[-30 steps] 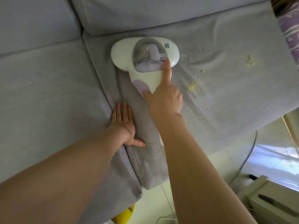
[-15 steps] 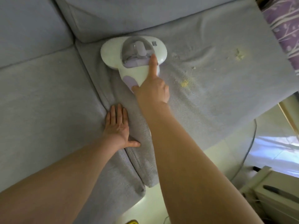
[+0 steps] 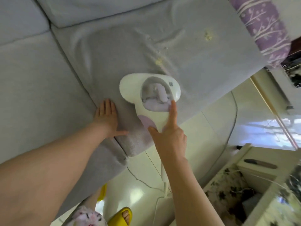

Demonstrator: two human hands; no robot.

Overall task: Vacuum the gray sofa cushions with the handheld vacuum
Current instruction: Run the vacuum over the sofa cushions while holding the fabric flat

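Grip on the single handheld vacuum (image 3: 149,95) comes from the right hand (image 3: 169,134), curled round its handle with forefinger straight along the top, likely to steer it over the gray seat cushion (image 3: 114,51). The left hand (image 3: 105,116) lies spread flat beside it, seemingly holding the cover taut; two yellowish crumb clumps (image 3: 158,61) wait beyond both hands.

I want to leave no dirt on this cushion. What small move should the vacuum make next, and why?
Probably push the vacuum away from the body and a little to the right. It sits near the front edge of the cushion, held by the right hand, while yellow crumbs lie just beyond its head and more lie farther back. The left hand lies flat on the cushion.
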